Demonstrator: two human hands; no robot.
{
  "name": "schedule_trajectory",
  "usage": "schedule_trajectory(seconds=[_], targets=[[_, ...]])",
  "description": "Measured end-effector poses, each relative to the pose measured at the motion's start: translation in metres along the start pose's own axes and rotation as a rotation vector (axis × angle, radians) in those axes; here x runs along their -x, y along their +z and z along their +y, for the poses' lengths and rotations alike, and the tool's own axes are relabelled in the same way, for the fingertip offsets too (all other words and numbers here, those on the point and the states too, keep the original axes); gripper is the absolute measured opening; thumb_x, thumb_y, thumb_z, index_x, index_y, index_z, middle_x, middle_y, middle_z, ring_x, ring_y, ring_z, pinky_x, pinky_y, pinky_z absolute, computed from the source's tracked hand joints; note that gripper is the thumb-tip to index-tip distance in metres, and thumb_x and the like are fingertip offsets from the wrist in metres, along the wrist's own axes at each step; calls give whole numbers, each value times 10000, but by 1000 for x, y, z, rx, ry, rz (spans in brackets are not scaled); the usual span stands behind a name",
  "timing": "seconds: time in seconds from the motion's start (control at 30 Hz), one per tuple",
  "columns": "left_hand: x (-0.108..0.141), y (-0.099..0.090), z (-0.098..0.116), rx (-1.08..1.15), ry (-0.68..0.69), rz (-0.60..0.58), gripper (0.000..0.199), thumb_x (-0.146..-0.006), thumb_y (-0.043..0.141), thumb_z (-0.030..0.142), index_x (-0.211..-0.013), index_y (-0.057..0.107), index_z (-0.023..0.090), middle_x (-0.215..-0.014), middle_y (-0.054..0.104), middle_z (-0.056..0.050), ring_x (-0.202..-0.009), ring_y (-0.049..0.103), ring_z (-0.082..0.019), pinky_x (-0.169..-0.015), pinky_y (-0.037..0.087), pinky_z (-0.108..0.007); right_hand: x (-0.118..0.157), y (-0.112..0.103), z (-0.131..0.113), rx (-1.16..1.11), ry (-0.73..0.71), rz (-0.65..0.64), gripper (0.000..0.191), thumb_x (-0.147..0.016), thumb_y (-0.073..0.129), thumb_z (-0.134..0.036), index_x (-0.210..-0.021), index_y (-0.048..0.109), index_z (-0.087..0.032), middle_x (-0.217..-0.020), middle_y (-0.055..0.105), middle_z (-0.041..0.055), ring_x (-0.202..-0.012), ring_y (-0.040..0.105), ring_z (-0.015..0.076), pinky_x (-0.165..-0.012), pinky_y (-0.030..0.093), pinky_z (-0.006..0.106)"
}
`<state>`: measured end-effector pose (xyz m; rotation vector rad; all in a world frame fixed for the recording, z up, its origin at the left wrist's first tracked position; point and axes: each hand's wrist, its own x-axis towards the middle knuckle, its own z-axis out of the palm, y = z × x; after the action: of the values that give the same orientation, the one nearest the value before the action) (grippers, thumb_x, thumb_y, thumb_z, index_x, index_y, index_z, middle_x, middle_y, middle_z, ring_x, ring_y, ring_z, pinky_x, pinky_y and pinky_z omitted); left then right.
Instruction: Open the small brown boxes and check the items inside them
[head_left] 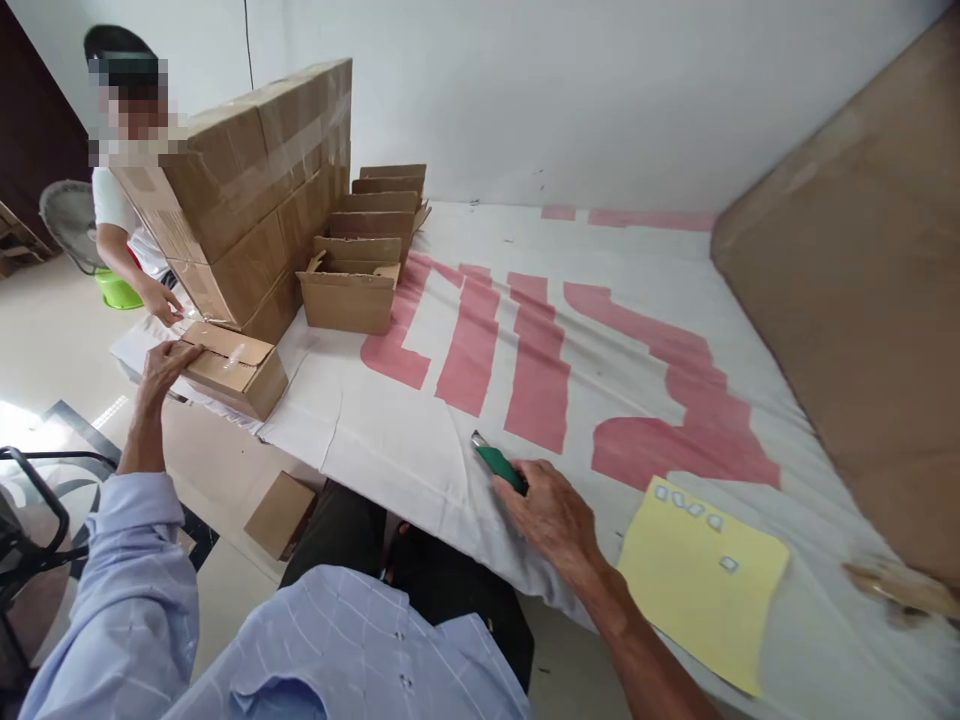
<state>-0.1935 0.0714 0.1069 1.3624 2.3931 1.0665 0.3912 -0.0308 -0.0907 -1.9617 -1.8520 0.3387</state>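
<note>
My left hand [166,365] grips the near left end of a small closed cardboard box [259,392], fingers over its top edge. A piece of clear tape shows on the box's top flaps. At the table's front edge, my right hand [551,510] is closed around a green utility knife [496,464], its metal tip pointing up and left. The knife is apart from the box. Right of that hand lies a yellow sheet [697,590] bearing several small pale pieces.
Several open cardboard boxes [349,303] stand in a row beside a stack of taped boxes [240,190]. Another person's hand [161,303] is close to the small box. A large brown board [847,290] leans at the right. A carton [280,515] sits below the table edge.
</note>
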Motion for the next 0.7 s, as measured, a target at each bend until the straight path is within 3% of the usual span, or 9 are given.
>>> schedule_trajectory(seconds=[0.1,0.17,0.27,0.33,0.4,0.47,0.53,0.6,0.7], targets=[[38,26,-5,-7,-19,-79,506,-785,841,598,-1029,761,162,-898,756,-62,-906,722,-291,-842,598,-389,-13,4,1,18,13,-13,298,-885,506,-469,-973,687,-250,-1035,740,140,-1034,699,336,-846,565,442],[78,49,0,-58,37,-112,587,-828,801,661,-1157,761,177,-1093,792,-107,-1052,734,-330,-954,590,-422,-19,5,5,37,16,-36,318,-876,508,-503,-956,685,-251,-1019,736,144,-1027,701,352,-844,570,466],[149,87,20,-86,184,-126,576,-959,700,597,-1358,701,182,-1334,748,-181,-1272,695,-373,-1128,529,-465,-25,1,3,10,-2,16,457,-880,510,-632,-1011,698,-236,-1062,735,167,-1077,703,379,-871,583,505],[189,109,34,-63,246,-118,609,-998,652,617,-1441,654,200,-1333,733,-192,-1260,704,-372,-1103,546,-461,-28,-5,-9,-110,-29,60,558,-891,525,-708,-1090,708,-220,-1114,737,172,-1055,717,363,-845,602,492],[212,123,43,-7,324,-142,623,-1008,637,634,-1482,620,229,-1312,727,-173,-1224,717,-356,-1043,574,-443,-27,-10,-25,-283,-54,46,594,-918,549,-737,-1155,714,-218,-1168,739,158,-1003,736,320,-802,622,449],[214,128,41,68,367,-174,559,-1034,617,607,-1474,622,261,-1300,729,-138,-1163,733,-310,-995,586,-406,-25,-15,-42,-423,-72,3,585,-940,578,-735,-1189,723,-226,-1207,742,142,-989,750,289,-799,637,419],[193,126,28,61,308,-195,419,-1069,586,532,-1378,685,266,-1264,742,-104,-1058,743,-247,-967,580,-360,-21,-18,-54,-489,-74,-16,572,-941,607,-730,-1184,740,-230,-1212,753,136,-1009,760,284,-831,650,415],[155,123,10,-69,151,-195,305,-1082,575,439,-1227,752,237,-1216,753,-92,-976,734,-213,-961,563,-337,-16,-20,-61,-509,-57,-10,561,-928,635,-726,-1166,755,-233,-1203,770,135,-1025,769,292,-855,658,421],[91,125,-14,-181,13,-170,259,-1039,606,309,-1194,770,182,-1288,732,-153,-1113,711,-286,-999,535,-397,-11,-22,-65,-513,-32,10,547,-918,650,-727,-1140,775,-243,-1182,794,130,-1021,781,301,-865,667,426]])
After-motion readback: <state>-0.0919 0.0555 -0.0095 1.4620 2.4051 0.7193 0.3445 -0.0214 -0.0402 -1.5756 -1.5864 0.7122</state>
